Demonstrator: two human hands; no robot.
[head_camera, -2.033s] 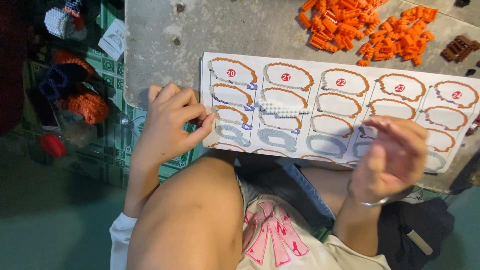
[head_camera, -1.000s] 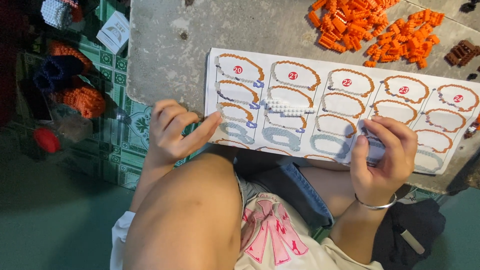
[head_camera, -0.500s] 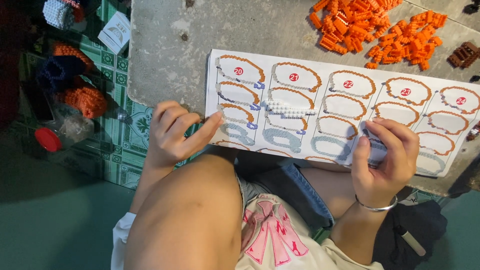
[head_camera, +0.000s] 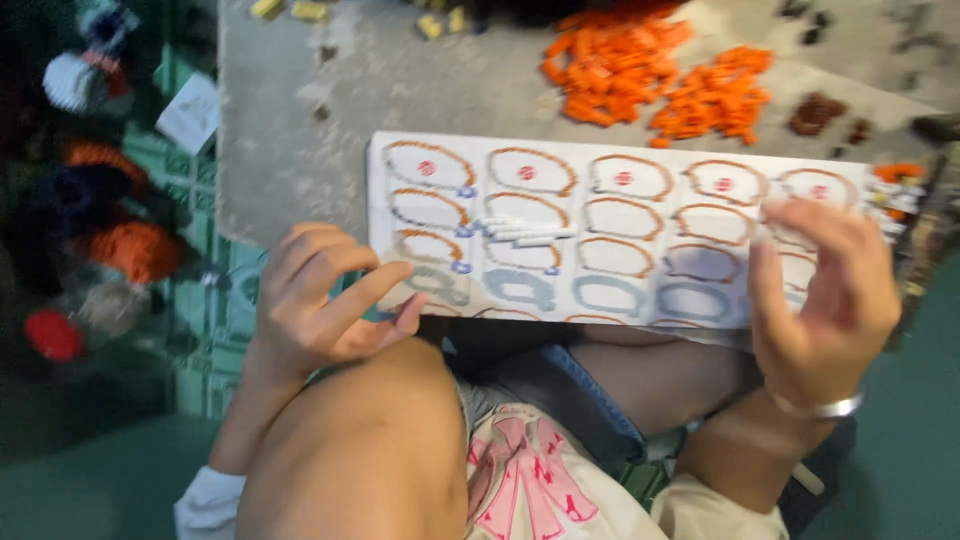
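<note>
A long white sheet (head_camera: 640, 215) printed with rows of orange and grey-blue oval outlines lies on a grey concrete slab (head_camera: 290, 150), just above my knees. A few small white pieces (head_camera: 520, 230) lie on the sheet near its left-middle. My left hand (head_camera: 320, 300) rests at the sheet's lower left corner, fingers loosely curled and index finger stretched toward the edge. Over the sheet's right end my right hand (head_camera: 825, 290) is lifted with its fingers spread and nothing in it. A silver bangle (head_camera: 820, 405) circles that wrist. The picture is blurred.
Two heaps of orange pieces (head_camera: 610, 65) (head_camera: 720, 100) and some brown pieces (head_camera: 820, 110) lie on the slab beyond the sheet, with yellow bits (head_camera: 300, 10) at the far edge. On the green tiled floor (head_camera: 215, 330) at left are bags of orange and dark material (head_camera: 120, 245) and a white card (head_camera: 190, 115).
My right hand has lifted off the sheet's lower right part and spread its fingers. The view has shifted and blurred. My left hand stays at the sheet's lower left corner.
</note>
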